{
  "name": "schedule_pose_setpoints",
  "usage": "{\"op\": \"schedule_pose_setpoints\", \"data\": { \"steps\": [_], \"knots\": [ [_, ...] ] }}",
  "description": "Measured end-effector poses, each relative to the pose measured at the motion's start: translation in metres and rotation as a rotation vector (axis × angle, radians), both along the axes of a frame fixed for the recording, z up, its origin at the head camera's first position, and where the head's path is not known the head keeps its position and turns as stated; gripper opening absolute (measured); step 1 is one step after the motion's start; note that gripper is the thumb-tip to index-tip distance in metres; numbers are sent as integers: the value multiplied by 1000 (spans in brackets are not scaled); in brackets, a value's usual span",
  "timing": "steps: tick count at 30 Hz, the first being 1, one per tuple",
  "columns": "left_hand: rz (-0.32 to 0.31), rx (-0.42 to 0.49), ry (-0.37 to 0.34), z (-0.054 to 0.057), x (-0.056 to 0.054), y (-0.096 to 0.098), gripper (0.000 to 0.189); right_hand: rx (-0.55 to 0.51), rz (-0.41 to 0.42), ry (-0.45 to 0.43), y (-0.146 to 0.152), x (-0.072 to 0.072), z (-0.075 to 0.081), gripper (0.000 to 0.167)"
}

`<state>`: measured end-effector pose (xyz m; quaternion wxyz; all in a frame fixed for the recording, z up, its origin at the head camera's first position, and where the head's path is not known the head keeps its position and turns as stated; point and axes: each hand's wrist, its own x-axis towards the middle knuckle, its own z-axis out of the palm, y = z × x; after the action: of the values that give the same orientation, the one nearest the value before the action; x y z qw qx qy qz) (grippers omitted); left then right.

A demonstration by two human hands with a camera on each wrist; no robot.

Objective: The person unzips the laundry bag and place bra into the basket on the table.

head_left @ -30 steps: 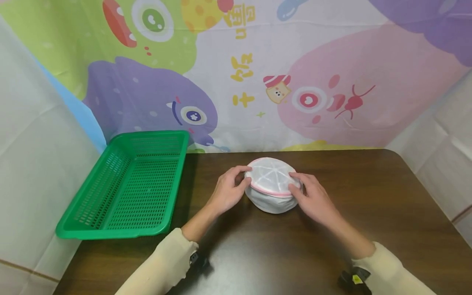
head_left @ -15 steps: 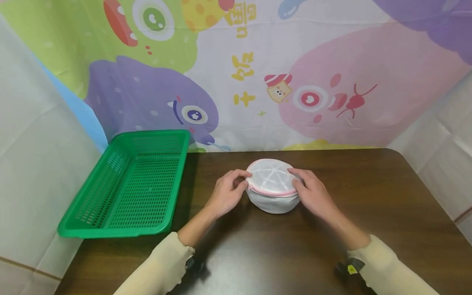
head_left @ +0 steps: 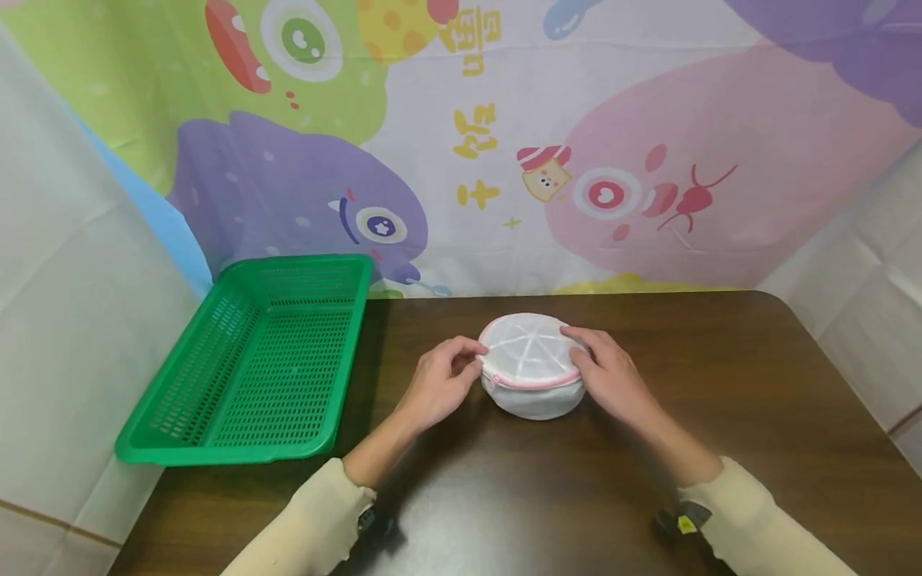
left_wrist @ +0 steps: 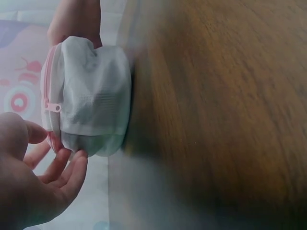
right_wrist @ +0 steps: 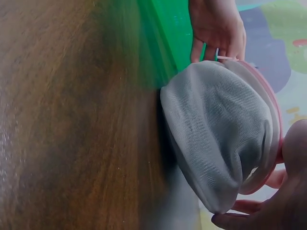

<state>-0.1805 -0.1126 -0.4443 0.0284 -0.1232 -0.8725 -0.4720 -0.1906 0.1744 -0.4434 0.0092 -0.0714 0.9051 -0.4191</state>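
A round, light grey mesh laundry bag [head_left: 531, 348] with a pink zip round its top stands on the table, its flat lid crossed by white spoke-like lines. The pink zip pull [left_wrist: 53, 107] sits at the bag's front left, near my left thumb. My left hand [head_left: 441, 380] pinches the left rim between thumb and fingertips. On the opposite side, my right hand [head_left: 611, 376] holds the rim, with thumb and forefinger on the lid's edge. In the right wrist view, the soft mesh side [right_wrist: 216, 124] sags in folds. Whatever is inside the bag is hidden.
A green perforated plastic basket [head_left: 342, 384] stands at the left of the dark wood table [head_left: 720, 384]. A cartoon-printed cloth [head_left: 490, 240] hangs right behind the table's back edge. Pale walls close in both sides.
The bag has turned between my hands, bringing the zip pull round from the left to the front left. My left hand has shifted slightly; my right fingers have regripped the rim.
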Motion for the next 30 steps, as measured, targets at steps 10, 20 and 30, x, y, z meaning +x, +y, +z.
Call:
{"op": "schedule_pose_setpoints", "data": {
  "steps": [10, 20, 30],
  "knots": [
    [-39, 11, 10, -1, -14, 3, 32, -36, 11, 31, 0, 21, 6, 50],
    [-58, -5, 45, -4, -18, 7, 26, -34, 18, 20, -1, 24, 1, 46],
    [-16, -44, 6, 4, -9, 7, 24, -21, 22, 21, 0, 11, -5, 46]
  ]
}}
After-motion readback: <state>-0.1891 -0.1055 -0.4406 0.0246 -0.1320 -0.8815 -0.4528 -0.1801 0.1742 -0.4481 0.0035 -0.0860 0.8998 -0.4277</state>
